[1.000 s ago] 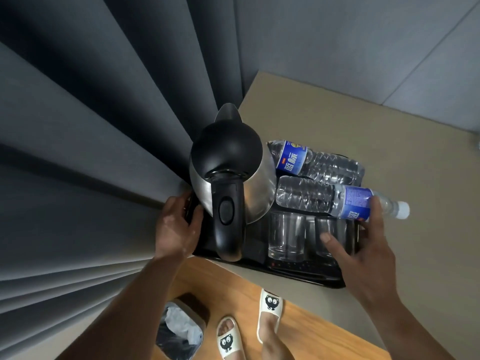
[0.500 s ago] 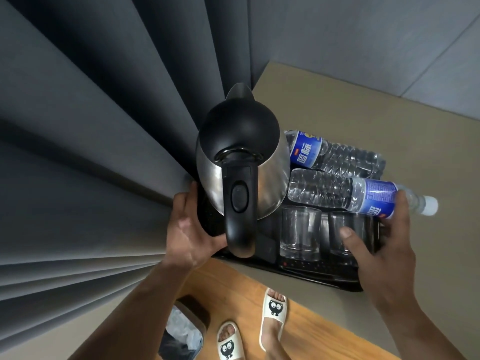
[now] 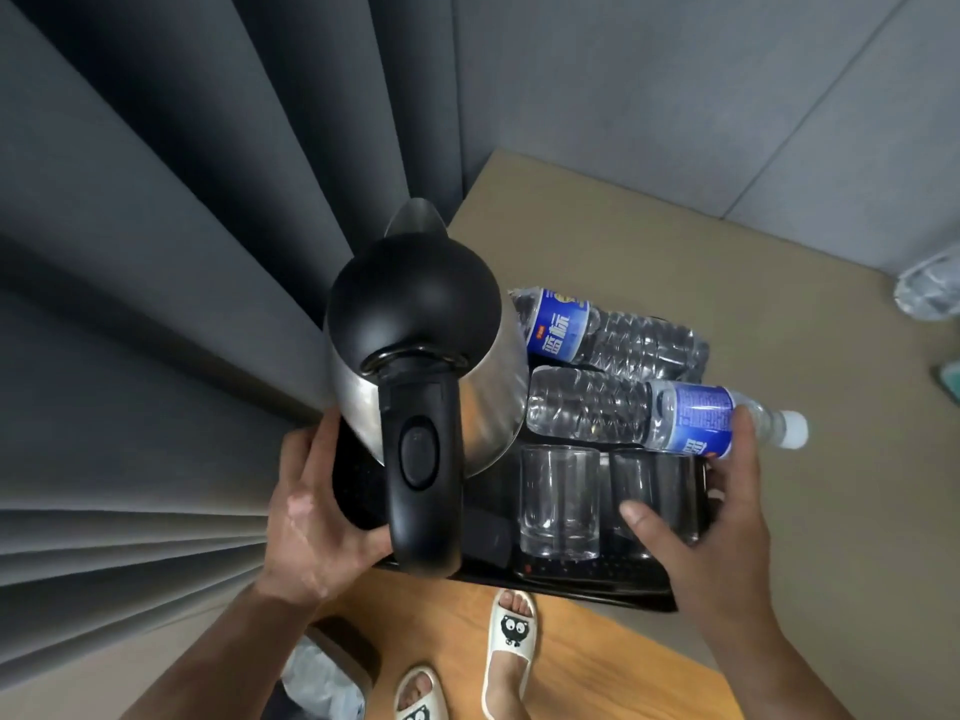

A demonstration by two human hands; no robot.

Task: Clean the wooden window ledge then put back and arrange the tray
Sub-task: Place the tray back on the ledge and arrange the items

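Head view: the black tray [image 3: 597, 589] is in the centre, held at both ends over the near edge of the beige ledge [image 3: 779, 314]. Its 6 o'clock rim hangs over the wood floor [image 3: 597, 667]. Whether the far part rests on the ledge, cannot tell.

The left hand [image 3: 317, 522] is at the tray's 9 o'clock end & clamps it. The thumb [image 3: 371, 543] is curled on top and touches the low end of the kettle handle [image 3: 421, 475]. The other fingers are bent along the outer edge, tips hidden.

The right hand [image 3: 727, 522] holds the 3 o'clock end. Its thumb lies against the right glass [image 3: 654, 491]. The index finger [image 3: 745, 433] points to 12 o'clock & touches the blue label of the near bottle [image 3: 587, 407]. Thumb and index finger are wide apart; the rest of the fingers are hidden behind the rim.

On the tray, the kettle [image 3: 415, 314] stands in the 9 o'clock part, spout to 12, handle to 6. The near bottle and the far bottle [image 3: 639, 345] lie side by side at approx. 1-2 o'clock. The near one's white cap [image 3: 792, 429] sticks out past the rim. The left glass [image 3: 558, 501] & right glass stand upright at 4-5 o'clock, just beside each other.

A grey curtain [image 3: 156, 252] fills 8-11 o'clock, close behind the kettle. At 6 o'clock are feet in white slippers [image 3: 511, 636], and at 7 a bin [image 3: 332, 672] w/ a plastic bag.
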